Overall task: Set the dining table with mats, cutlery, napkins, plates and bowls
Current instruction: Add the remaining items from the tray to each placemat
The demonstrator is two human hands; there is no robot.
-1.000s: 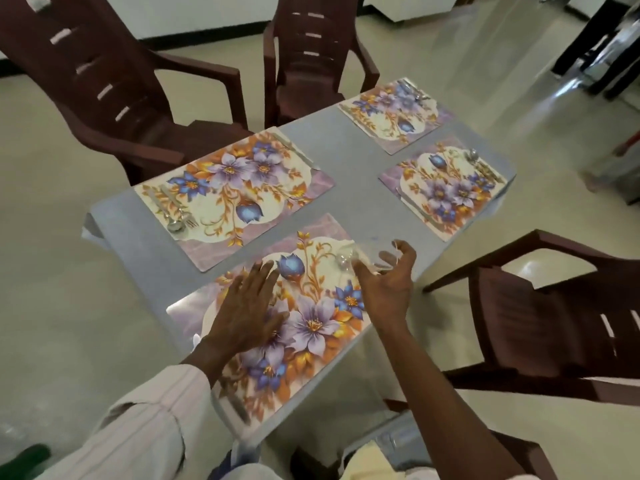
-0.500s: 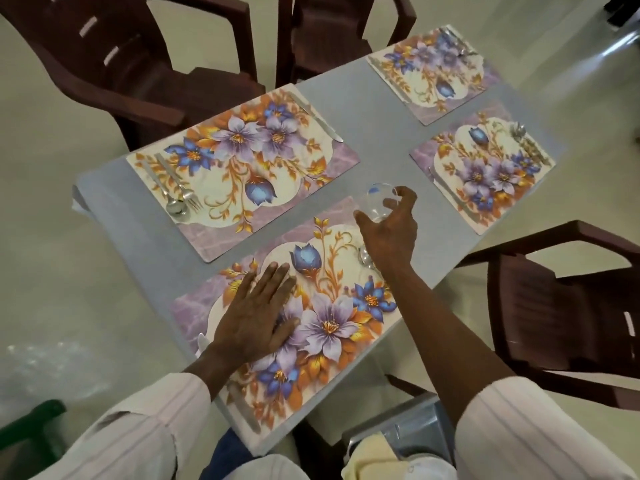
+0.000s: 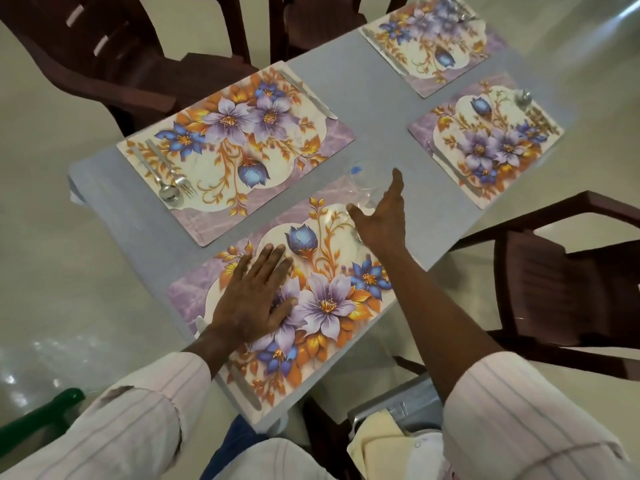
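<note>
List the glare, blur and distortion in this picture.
Head view: glare streaks the floor at top right and lower left; the clear glass by the right hand is faint and smeared; the wide-angle lens bows the table edges.

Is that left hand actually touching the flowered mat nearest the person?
Touching. The head view shows the left hand lying flat, fingers straight, on the near mat, no gap visible.
</note>
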